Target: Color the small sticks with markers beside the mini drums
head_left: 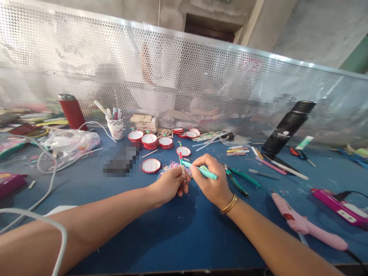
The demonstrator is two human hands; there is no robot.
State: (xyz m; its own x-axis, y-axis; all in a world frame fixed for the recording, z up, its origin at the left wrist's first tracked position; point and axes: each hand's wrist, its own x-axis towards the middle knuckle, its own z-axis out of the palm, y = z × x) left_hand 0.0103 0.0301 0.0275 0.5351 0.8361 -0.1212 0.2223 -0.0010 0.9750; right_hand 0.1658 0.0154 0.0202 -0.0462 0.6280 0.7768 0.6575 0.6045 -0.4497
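Observation:
My left hand (169,185) pinches a small craft stick (181,158) with a red upper end, held upright over the table. In my right hand (212,182) is a teal marker pen (209,174); its tip points left and meets or nearly meets the stick. Behind my fingers lies a heap of pastel rubber bands (171,166), partly hidden. Just beyond are white discs with red rims, one disc (151,165) lying alone and another disc (183,151) with a small green piece at its top edge. Green-handled pliers (241,177) rest right of my right hand.
A black bottle (287,128) leans at the right, near a pink glue gun (307,224) and a purple power strip (340,207). A red flask (72,112), a pen cup (115,128) and disc stacks (149,141) stand farther back. White cable (61,237) crosses my left forearm.

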